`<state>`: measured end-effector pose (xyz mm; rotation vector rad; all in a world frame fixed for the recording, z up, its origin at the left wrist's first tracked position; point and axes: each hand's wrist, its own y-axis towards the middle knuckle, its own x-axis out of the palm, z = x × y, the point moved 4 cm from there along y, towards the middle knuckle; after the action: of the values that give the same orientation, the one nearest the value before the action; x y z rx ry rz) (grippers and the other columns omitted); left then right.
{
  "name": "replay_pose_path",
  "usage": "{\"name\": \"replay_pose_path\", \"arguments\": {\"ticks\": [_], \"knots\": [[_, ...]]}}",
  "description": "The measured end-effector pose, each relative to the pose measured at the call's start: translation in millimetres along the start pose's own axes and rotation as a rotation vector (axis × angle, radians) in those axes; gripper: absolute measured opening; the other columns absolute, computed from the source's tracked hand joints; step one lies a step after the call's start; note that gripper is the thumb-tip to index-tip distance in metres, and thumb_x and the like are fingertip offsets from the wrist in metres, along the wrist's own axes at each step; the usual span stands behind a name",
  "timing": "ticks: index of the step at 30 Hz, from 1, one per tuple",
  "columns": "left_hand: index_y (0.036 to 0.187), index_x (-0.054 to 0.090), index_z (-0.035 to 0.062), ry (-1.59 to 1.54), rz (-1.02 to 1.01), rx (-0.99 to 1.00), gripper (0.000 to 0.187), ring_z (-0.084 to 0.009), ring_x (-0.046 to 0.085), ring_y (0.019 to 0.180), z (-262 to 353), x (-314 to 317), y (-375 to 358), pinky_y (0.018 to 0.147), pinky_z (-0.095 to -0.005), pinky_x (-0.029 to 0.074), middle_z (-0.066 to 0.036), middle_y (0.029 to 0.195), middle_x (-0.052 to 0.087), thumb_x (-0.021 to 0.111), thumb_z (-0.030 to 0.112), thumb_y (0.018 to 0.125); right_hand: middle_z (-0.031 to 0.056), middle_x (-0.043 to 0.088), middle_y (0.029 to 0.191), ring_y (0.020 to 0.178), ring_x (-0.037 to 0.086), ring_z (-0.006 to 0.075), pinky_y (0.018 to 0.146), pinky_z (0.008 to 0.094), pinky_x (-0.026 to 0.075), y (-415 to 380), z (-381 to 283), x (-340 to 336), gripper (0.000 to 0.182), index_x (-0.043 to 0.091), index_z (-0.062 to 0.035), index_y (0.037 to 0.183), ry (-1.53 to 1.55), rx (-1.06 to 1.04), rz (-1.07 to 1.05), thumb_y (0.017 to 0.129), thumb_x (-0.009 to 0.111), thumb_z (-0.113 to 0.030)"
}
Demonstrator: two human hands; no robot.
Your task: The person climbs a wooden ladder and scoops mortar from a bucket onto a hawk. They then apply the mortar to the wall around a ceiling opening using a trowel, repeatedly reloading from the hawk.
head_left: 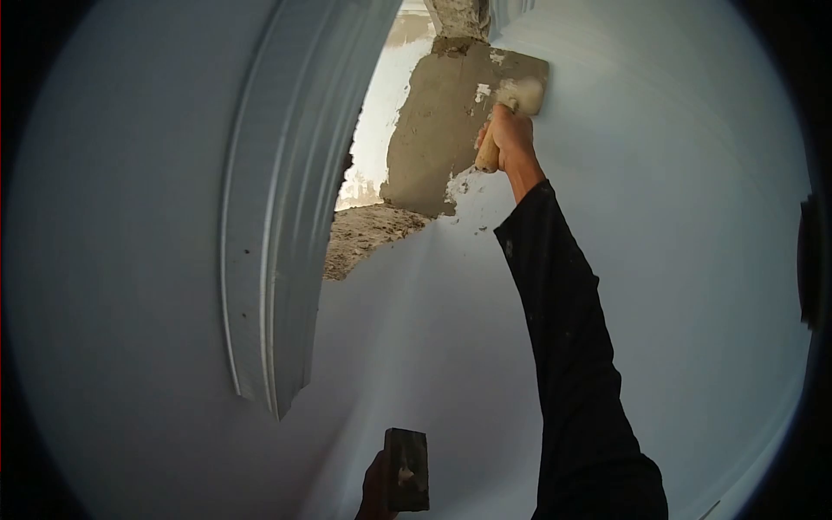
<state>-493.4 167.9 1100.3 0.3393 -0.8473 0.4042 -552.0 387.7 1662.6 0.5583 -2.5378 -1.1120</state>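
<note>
High in the view, my right hand [513,139] grips the wooden handle of a broad scraper [536,76]. Whitish filler clings to its blade, which lies against the wall at the right edge of a grey-brown plaster patch [429,126]. A few white crumbs mark the wall below the handle. Low in the view, my left hand [374,487], in shadow, is closed around a dark rectangular plate or block [407,455] with a pale smear on its face. Most of the left hand's fingers are hidden behind it.
A grey moulded frame [273,217] runs down the left, its lower end broken off. Beside it, rough broken masonry [373,232] borders the plaster, with more rough material [459,17] above. Smooth pale wall [693,217] surrounds these. A dark object [808,260] stands at the right edge.
</note>
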Motion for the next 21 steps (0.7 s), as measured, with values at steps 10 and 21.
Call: {"name": "replay_pose_path", "arguments": {"ticks": [10, 21], "knots": [[0.122, 0.053, 0.0111, 0.050, 0.004, 0.027, 0.035, -0.0122, 0.059, 0.087, 5, 2, -17, 0.072, -0.0298, 0.053, -0.002, 0.099, 0.059, 0.045, 0.036, 0.098, 0.0125, 0.055, 0.064, 0.045, 0.056, 0.0218, 0.039, 0.0365, 0.048, 8, 2, 22, 0.028, 0.052, 0.0042, 0.085, -0.157, -0.047, -0.046, 0.086, 0.055, -0.023], [0.111, 0.053, 0.0071, 0.566, 0.077, 0.143, 0.023, -0.0135, 0.061, 0.086, 64, 22, -29, 0.070, -0.0283, 0.055, -0.005, 0.097, 0.059, 0.049, 0.023, 0.096, 0.0007, 0.050, 0.070, 0.052, 0.049, 0.0067, 0.045, 0.0221, 0.043, -129, -11, -98, 0.029, 0.051, -0.0064, 0.095, -0.190, -0.072, -0.262, 0.095, 0.051, -0.036]]}}
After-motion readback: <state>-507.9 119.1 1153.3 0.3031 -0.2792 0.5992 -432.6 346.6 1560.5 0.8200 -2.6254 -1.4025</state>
